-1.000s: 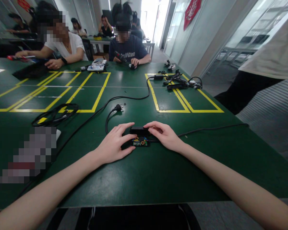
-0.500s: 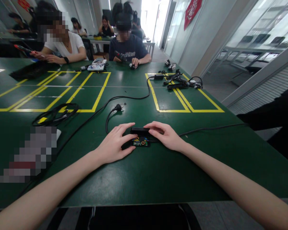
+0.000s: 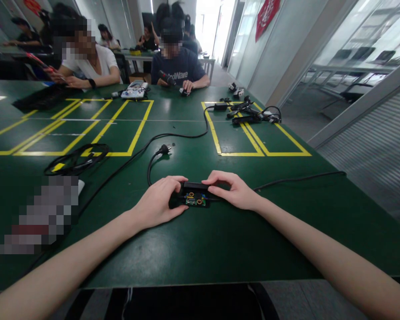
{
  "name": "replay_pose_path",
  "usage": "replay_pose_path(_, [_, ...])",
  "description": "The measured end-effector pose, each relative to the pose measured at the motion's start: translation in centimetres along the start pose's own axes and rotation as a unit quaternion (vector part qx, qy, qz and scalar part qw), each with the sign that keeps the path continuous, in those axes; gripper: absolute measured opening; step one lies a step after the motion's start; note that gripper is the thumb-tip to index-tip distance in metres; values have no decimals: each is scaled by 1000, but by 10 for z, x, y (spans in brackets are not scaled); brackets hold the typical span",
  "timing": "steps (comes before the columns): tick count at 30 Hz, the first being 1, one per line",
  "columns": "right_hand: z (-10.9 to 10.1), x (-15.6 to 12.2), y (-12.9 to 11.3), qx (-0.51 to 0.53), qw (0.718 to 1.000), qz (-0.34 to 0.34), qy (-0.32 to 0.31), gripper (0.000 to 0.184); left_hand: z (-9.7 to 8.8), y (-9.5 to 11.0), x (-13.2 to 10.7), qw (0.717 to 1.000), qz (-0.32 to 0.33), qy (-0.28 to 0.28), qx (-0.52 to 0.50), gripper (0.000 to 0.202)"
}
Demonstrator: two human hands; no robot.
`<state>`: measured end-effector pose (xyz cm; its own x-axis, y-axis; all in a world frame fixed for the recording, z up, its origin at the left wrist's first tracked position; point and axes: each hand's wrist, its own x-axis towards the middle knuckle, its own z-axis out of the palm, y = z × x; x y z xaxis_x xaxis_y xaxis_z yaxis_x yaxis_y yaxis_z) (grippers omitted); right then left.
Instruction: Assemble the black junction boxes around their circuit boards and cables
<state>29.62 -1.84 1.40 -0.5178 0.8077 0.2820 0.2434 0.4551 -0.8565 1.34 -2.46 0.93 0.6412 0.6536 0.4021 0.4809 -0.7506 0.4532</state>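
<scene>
An opened power adapter lies on the green table (image 3: pixel 146 253), its circuit board (image 3: pixel 195 199) with copper coils exposed in the black lower case. Along the board's far side is a black cover piece (image 3: pixel 196 185), tilted up. The thumb and index finger of my right hand (image 3: pixel 231 189) pinch the cover's right end. My left hand (image 3: pixel 160 198) curls round the adapter's left end, thumb at the near corner and fingers at the far one. A black cable (image 3: pixel 286 179) runs off to the right. Beyond my left hand lies a cord with a black plug (image 3: pixel 164 150).
A coiled black cable (image 3: pixel 75 160) lies at left, beside a blurred-out object (image 3: pixel 43 213). Yellow tape outlines mark the table. Another adapter (image 3: pixel 220 106) and a cable bundle (image 3: pixel 253 113) lie at the far right. Two people sit across, handling items.
My right fingers have closed on the cover, which has lifted and tilted slightly. My left index finger has drawn back from over the board. A dark shape at the right edge is gone.
</scene>
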Motion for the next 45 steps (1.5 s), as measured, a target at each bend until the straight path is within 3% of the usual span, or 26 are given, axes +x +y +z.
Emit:
replay_pose_path(6, [1, -1, -4, -17, 998, -60, -23, 13, 3, -3, -1, 1000, -13, -7, -21, 57])
replay_pose_path(15, [5, -2, -7, -19, 997, -63, -29, 20, -1, -1, 3, 999, 2, -46, 27, 41])
replay_pose_path(21, [4, -2, -4, -41, 995, -82, -36, 6, -2, 0, 3, 998, 24, -52, 36, 26])
replay_pose_path(23, [4, -2, -1, -58, 992, -101, -50, 15, -1, -1, 3, 998, 21, -51, 37, 25])
replay_pose_path(27, [7, -2, 5, -121, 981, -135, -74, 43, 0, -2, 3, 998, 11, -51, 32, 24])
replay_pose_path(36, [13, 0, 4, -290, 939, -177, -58, 43, -1, 2, 3, 999, -3, -43, 14, 20])
replay_pose_path(45, [16, -2, 9, -371, 916, -138, -66, 44, -3, 6, 4, 999, -22, -22, -43, 21])
